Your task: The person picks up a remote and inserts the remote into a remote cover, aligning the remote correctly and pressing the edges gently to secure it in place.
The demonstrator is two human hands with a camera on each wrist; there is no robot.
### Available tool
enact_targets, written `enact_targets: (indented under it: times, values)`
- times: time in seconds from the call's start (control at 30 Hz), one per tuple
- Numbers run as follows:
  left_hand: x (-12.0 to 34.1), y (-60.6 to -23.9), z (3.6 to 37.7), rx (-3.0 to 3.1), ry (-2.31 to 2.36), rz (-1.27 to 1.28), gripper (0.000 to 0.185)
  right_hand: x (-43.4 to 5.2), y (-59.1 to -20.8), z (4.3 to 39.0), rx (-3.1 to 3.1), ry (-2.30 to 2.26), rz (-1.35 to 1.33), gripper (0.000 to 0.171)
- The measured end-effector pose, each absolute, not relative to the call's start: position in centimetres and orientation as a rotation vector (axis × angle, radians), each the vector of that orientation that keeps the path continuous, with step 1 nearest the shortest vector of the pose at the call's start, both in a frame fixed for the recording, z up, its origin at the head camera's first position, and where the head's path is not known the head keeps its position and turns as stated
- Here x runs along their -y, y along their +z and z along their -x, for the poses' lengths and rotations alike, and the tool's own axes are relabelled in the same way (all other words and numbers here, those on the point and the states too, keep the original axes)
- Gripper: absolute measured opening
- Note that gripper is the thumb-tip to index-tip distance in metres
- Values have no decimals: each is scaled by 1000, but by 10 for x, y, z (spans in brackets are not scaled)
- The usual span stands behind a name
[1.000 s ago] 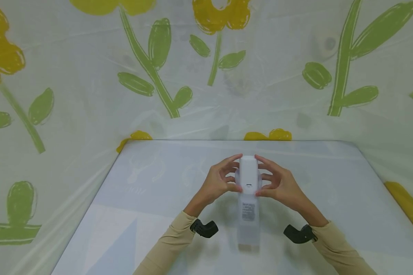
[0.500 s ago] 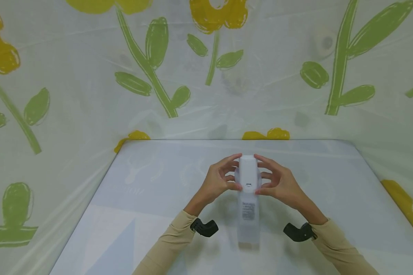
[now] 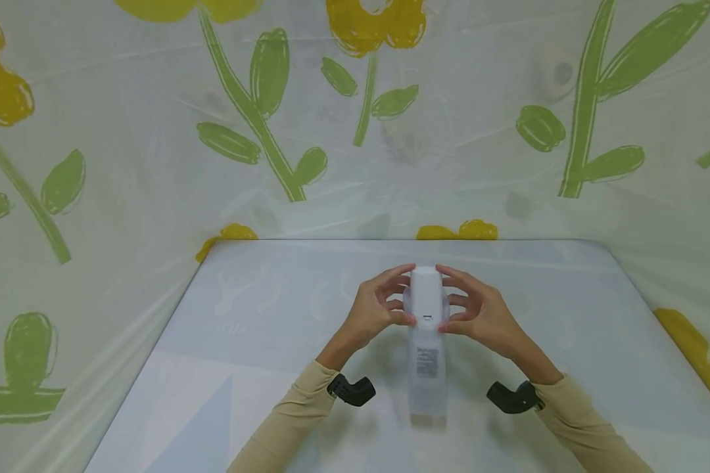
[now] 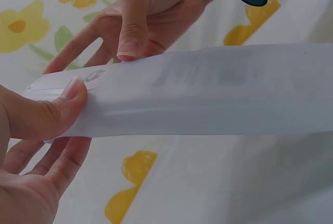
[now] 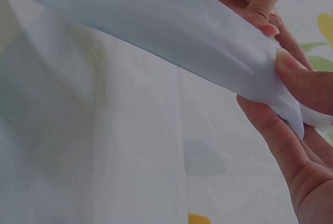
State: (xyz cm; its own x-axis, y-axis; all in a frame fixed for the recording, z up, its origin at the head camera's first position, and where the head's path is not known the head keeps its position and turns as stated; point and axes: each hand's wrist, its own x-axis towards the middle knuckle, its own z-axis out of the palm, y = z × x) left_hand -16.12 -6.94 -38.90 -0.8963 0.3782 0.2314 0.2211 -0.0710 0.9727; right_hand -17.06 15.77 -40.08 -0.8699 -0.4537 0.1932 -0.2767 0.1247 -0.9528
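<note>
My left hand [image 3: 374, 307] pinches the left side of a white, round-cornered device [image 3: 426, 289] and my right hand [image 3: 486, 316] grips its right side, thumbs near, forefingers far. It sits between them over the tabletop [image 3: 213, 368], a small slot at its near end. I judge the step in hand to be fitting or freeing it at its long plastic sleeve [image 3: 427, 397]; I can't tell which. The sleeve, translucent, smooth and text-printed, trails nearward; being thin, it likely calls for even, gentle pressure next.
</note>
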Motion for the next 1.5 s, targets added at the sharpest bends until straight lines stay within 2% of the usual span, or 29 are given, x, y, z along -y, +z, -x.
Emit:
enact_targets:
  times: [0.9, 1.33, 1.5]
  values:
    - [74, -388, 154, -2049, 2143, -661, 71, -153, -400, 161, -2265, -1844, 727, 88]
    - [76, -389, 150, -2034, 2116, -688, 74, -153, -399, 157, -2236, -1803, 777, 91]
    - [76, -390, 148, -1998, 2148, -694, 75, -150, -399, 155, -2246, -1827, 791, 87]
